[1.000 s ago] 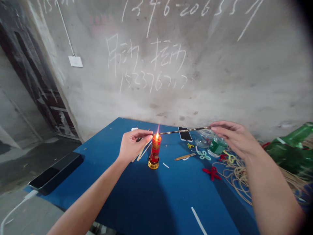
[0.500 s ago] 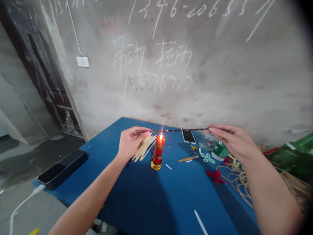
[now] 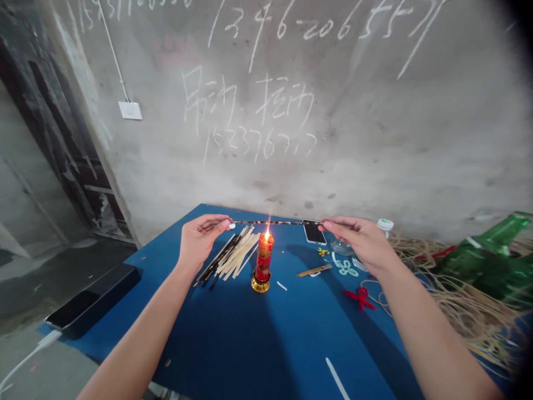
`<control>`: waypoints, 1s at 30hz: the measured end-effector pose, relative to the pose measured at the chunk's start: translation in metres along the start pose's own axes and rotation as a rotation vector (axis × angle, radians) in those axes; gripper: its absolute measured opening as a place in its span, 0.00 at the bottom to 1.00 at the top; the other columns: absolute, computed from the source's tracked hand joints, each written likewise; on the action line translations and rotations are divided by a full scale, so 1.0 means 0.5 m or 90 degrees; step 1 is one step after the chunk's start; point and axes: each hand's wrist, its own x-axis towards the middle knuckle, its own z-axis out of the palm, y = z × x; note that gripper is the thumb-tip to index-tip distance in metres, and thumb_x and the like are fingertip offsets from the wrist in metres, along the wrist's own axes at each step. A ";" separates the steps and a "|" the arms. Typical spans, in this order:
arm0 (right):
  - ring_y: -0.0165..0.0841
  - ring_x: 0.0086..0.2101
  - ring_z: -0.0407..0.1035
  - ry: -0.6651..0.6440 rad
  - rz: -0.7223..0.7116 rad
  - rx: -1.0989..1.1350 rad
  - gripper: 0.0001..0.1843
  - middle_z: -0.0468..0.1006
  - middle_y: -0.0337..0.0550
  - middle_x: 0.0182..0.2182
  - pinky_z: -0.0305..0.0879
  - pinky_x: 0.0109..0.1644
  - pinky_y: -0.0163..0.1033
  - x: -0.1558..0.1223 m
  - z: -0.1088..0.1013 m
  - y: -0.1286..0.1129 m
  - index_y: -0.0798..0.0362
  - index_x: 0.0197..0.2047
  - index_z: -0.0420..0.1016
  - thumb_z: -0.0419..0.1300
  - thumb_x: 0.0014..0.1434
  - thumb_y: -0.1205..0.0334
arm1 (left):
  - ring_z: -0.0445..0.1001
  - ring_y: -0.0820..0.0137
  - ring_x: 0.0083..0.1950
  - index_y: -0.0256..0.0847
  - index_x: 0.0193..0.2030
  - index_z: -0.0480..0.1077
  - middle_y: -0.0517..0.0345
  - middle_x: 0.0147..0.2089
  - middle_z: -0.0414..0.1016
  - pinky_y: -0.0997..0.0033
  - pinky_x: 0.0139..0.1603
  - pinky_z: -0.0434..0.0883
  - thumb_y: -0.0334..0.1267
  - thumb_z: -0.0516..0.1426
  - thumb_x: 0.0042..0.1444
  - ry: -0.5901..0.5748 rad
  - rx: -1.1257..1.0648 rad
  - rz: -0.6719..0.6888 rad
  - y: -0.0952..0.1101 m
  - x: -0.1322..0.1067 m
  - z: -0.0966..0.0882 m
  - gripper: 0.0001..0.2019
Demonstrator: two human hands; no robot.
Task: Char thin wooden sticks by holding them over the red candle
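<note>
A thin scorched strip [image 3: 275,223] is held level over the flame of a lit red candle [image 3: 263,262] in a gold holder on the blue table [image 3: 258,339]. My left hand [image 3: 200,240] pinches the strip's left end. My right hand [image 3: 358,241] pinches its right end. The flame sits just under the strip's middle. A pile of pale and blackened strips [image 3: 231,256] lies on the table under my left hand, left of the candle.
A phone [image 3: 313,233] lies behind the candle. Small knotted ornaments [image 3: 360,296], a loose strip [image 3: 314,270], a glass vessel and a white cap [image 3: 385,224] sit right. Tangled cane [image 3: 462,300] and a green bottle [image 3: 491,261] fill the right side. A black box [image 3: 89,300] rests at the left edge.
Both hands have slid the strip to the left over the flame, so a part nearer its right end is now heated. The pile of strips has come into full view.
</note>
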 end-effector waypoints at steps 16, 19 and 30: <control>0.36 0.37 0.69 0.071 0.030 -0.011 0.26 0.86 0.48 0.46 0.63 0.32 0.37 0.018 0.063 0.058 0.48 0.49 0.85 0.67 0.56 0.38 | 0.84 0.57 0.41 0.35 0.44 0.82 0.47 0.36 0.85 0.59 0.48 0.79 0.48 0.72 0.46 0.207 0.092 -0.033 -0.015 0.013 -0.121 0.22; 0.37 0.38 0.70 0.068 0.041 -0.027 0.25 0.86 0.46 0.47 0.65 0.34 0.37 0.025 0.058 0.073 0.47 0.49 0.85 0.66 0.56 0.39 | 0.84 0.54 0.43 0.36 0.44 0.82 0.48 0.35 0.85 0.58 0.48 0.79 0.51 0.70 0.47 0.236 0.177 -0.085 -0.040 -0.036 -0.159 0.22; 0.41 0.44 0.72 -0.004 0.066 -0.085 0.24 0.85 0.47 0.49 0.69 0.45 0.43 0.025 0.055 0.092 0.45 0.50 0.85 0.65 0.58 0.39 | 0.84 0.55 0.43 0.50 0.35 0.83 0.57 0.36 0.86 0.63 0.40 0.74 0.51 0.65 0.52 0.057 0.568 -0.206 -0.083 -0.117 -0.216 0.10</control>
